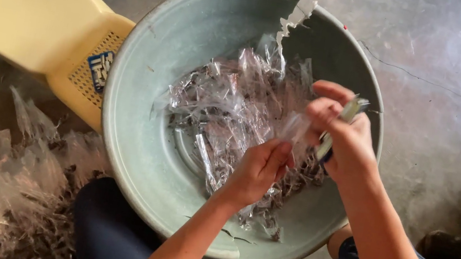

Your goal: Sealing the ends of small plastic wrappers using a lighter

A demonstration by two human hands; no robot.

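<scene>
Wrapper pinched between both hands, center of frame, above the basin.

Left hand curls closed on the wrapper's lower end, fingertips up. Right hand, just right of center, is closed too: thumb and forefinger grip the wrapper's top, other fingers clamp a pale blade-like tool with a dark handle end; tool type unclear. Basin is grey-green plastic, fills mid-frame, rim cracked at top and at bottom. Heap of clear wrappers with dark bits lies inside, under the hands. Second clear plastic pile on the floor, lower left. Yellow stool upper left, touching the basin rim. Concrete floor, cracked, upper right.
</scene>
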